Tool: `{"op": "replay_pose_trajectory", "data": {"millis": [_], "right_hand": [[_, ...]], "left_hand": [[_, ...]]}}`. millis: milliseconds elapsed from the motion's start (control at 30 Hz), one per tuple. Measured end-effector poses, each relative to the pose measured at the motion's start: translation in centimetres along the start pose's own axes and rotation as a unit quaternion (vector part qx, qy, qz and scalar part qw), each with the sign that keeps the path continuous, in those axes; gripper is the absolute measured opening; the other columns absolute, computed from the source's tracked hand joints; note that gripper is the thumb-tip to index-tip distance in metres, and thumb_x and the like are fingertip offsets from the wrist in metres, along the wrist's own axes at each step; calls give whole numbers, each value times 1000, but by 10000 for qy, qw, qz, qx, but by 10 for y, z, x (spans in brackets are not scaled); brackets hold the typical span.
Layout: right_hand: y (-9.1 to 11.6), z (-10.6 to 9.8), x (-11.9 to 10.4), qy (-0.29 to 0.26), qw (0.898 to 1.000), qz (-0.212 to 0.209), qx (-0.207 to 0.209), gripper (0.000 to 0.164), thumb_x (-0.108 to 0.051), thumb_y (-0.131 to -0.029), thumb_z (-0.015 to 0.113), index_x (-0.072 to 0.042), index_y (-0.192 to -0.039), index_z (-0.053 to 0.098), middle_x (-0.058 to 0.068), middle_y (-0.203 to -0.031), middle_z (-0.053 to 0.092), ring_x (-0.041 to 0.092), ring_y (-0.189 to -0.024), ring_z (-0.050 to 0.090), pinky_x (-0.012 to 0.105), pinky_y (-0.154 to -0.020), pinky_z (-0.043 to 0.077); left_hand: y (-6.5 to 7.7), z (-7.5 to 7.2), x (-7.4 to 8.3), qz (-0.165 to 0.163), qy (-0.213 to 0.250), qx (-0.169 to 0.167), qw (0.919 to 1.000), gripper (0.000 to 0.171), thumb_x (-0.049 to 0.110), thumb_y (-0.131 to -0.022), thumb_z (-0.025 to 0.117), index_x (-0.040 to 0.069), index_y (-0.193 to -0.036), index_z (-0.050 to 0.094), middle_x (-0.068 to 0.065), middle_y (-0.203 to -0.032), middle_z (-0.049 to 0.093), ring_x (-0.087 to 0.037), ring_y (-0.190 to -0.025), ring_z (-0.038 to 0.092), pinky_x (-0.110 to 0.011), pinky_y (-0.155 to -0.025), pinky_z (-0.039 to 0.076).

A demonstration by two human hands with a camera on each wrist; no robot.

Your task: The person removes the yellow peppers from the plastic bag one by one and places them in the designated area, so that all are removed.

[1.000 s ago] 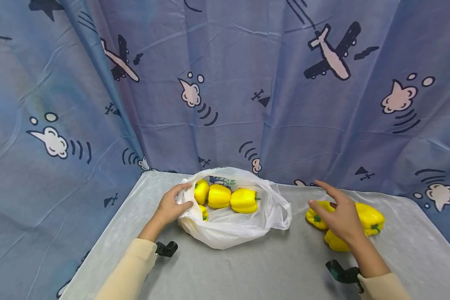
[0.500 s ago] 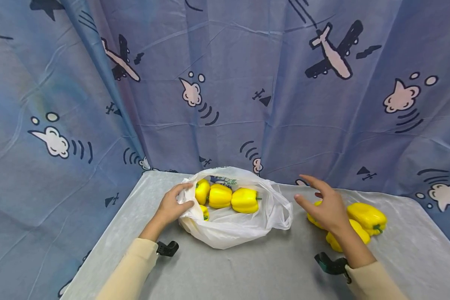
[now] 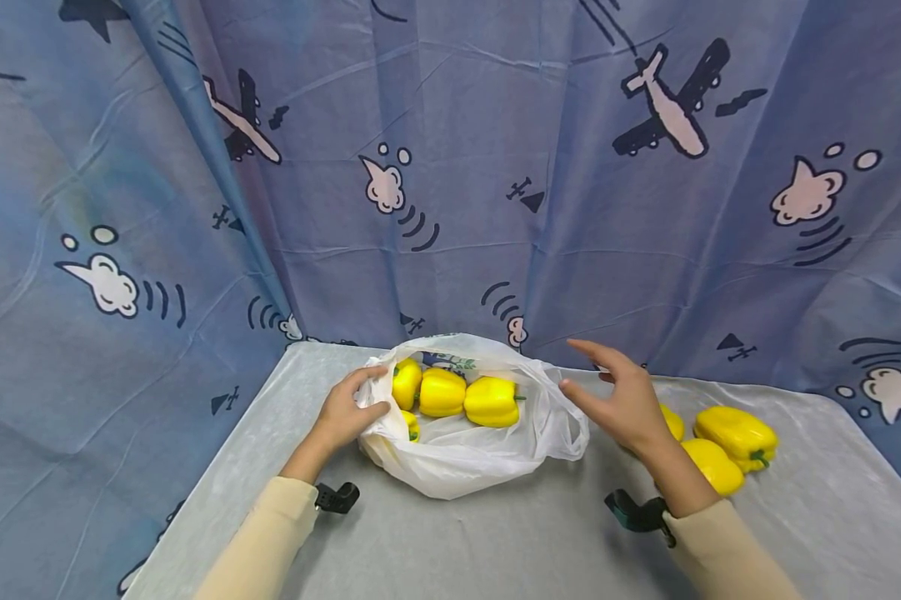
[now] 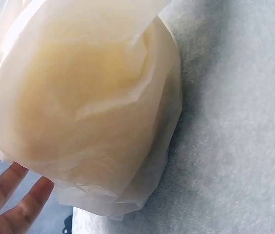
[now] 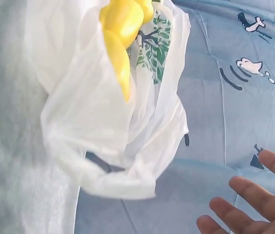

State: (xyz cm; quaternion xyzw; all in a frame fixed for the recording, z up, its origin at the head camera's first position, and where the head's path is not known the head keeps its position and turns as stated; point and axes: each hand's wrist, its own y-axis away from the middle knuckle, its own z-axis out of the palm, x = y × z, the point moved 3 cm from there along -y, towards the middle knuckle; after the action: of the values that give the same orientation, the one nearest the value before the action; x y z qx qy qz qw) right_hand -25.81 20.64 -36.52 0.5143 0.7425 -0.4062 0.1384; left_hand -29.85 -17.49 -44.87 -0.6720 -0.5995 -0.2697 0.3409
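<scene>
A white plastic bag (image 3: 450,479) lies on its side in the middle of the table, its mouth wide. Inside it are several yellow bell peppers (image 3: 441,393); the one at lower left is mostly hidden by the bag's edge. At the bag's left rim is my left hand (image 3: 345,412), thumb and fingers spread apart and touching the plastic. The left wrist view shows its fingers (image 4: 35,200) extended along the bag's edge. My right hand (image 3: 623,404) is in the air just right of the bag's handle loop (image 5: 123,185), fingers spread, holding nothing.
Three more yellow bell peppers (image 3: 735,435) sit on the table at the right, partly behind my right forearm. A grey cloth covers the table (image 3: 450,554). Right behind it hangs a blue curtain (image 3: 450,250) with airplane prints.
My right hand has moved left, from over the loose peppers on the right to beside the bag. My left hand and the bag have stayed in place.
</scene>
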Motion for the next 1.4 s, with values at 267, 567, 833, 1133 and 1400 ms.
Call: {"op": "replay_pose_trajectory", "data": {"millis": [267, 567, 833, 1133, 1400], "right_hand": [[-6, 11, -6, -125, 9999, 33, -97, 51, -24, -84, 70, -13, -132, 58, 16, -133, 57, 39, -115, 55, 57, -91, 49], [-11, 26, -13, 99, 9988, -217, -438, 50, -26, -83, 71, -12, -130, 59, 15, -130, 59, 35, -118, 55, 56, -93, 49], [-15, 42, -15, 302, 9962, -469, -665, 53, -34, -81, 72, -14, -129, 60, 12, -127, 61, 33, -117, 57, 57, -92, 49], [-18, 64, -17, 323, 9944, -515, -870, 51, -35, -82, 71, -14, -128, 62, 8, -124, 64, 32, -116, 58, 56, -96, 48], [-18, 76, -26, 268, 9931, -613, -960, 48, -35, -80, 71, -17, -124, 64, 5, -125, 65, 30, -119, 58, 54, -96, 49]], "left_hand": [[0, 1, 2, 29, 24, 1, 10000, 54, 18, -79, 69, 17, -132, 57, -9, -143, 52, -32, -137, 42, -53, -114, 33], [-1, 1, 0, 51, -11, 36, 10000, 54, 18, -79, 69, 17, -132, 57, -9, -143, 52, -32, -137, 42, -53, -114, 33], [0, 1, 2, 31, 56, 35, 10000, 53, 18, -79, 69, 17, -131, 58, -10, -143, 52, -32, -137, 42, -53, -114, 33], [0, 0, 3, 8, 21, 39, 10000, 53, 17, -79, 69, 17, -131, 58, -10, -143, 52, -32, -137, 42, -52, -114, 33], [-1, 0, 2, 83, -8, 73, 9999, 54, 17, -79, 69, 16, -131, 58, -10, -142, 53, -32, -136, 43, -52, -114, 33]]}}
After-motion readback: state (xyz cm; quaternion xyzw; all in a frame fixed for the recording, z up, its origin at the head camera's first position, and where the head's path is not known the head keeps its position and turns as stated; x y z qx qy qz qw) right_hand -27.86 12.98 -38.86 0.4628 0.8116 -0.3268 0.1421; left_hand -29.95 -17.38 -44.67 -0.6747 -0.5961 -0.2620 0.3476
